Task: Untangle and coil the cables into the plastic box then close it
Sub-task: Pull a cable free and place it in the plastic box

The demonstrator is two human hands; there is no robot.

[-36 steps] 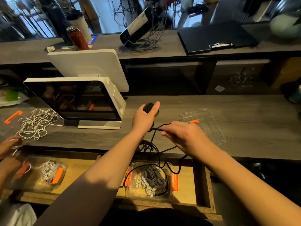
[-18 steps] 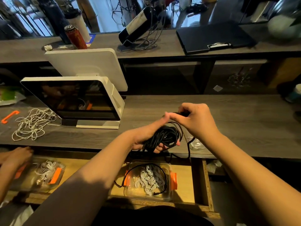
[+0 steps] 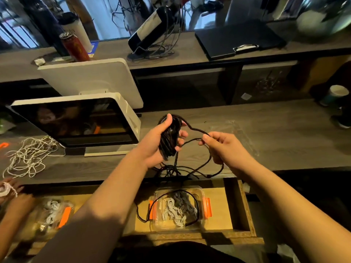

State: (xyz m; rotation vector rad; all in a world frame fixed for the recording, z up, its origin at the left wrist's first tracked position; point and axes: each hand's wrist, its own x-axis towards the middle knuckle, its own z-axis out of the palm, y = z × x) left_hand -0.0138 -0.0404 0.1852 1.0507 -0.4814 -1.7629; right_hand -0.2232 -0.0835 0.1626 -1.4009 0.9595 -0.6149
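Head view: left hand (image 3: pixel 153 143) grips a black cable (image 3: pixel 169 137) bundle above the counter (image 3: pixel 266 130), just right of the monitor (image 3: pixel 76 122). Right hand (image 3: pixel 226 149) pinches a loose strand of it, further right of the monitor. Slack hangs down into the plastic box (image 3: pixel 178 209), which sits open below and right of the monitor, holding white cable (image 3: pixel 172 211).

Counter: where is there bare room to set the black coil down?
Bare wood lies on the counter right of the clear lid, toward the cup. A smaller patch lies between the monitor and the left hand. Crowded: the white cable at left, and the front edge, where loose loops of the black cable lie.
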